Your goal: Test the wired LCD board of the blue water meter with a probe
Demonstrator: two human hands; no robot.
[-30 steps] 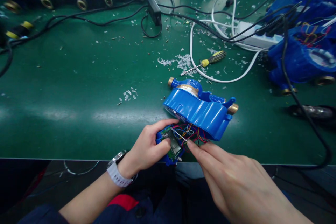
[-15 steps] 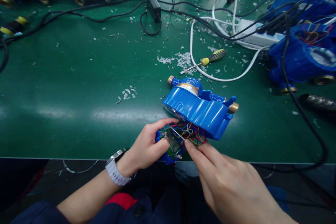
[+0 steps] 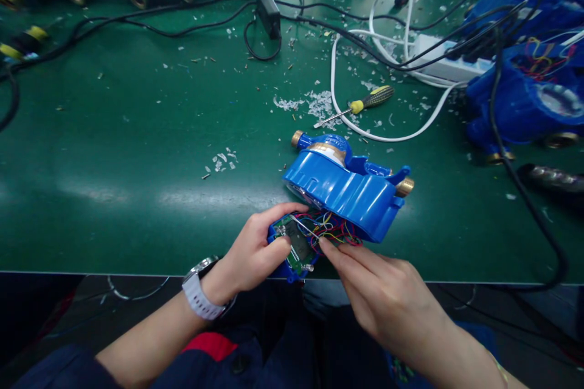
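Note:
My left hand (image 3: 258,252) is closed round a blue plastic cover with a green circuit board (image 3: 298,261) in it, the thumb lying on the board's edge. A dark display-like part covers the board's middle. My right hand (image 3: 378,279) pinches a thin metal-shafted tool (image 3: 306,227), whose tip reaches the board's upper edge; the rest of the tool is hidden in the hand. Red, yellow and white wires (image 3: 331,228) run between the board and a blue water meter (image 3: 347,185) with brass ends, which lies tilted just beyond both hands.
A yellow-and-black screwdriver (image 3: 371,98) lies behind the meter, among white scraps (image 3: 319,103). White cable and black cords lead to a power strip (image 3: 449,61) at right. More blue meters (image 3: 529,91) stand right and back left. A black adapter (image 3: 267,12) sits at the back.
The board has shifted and tilted slightly to the left in my left hand. My right hand has moved a little left, and the tool tip sits nearer the board's upper edge.

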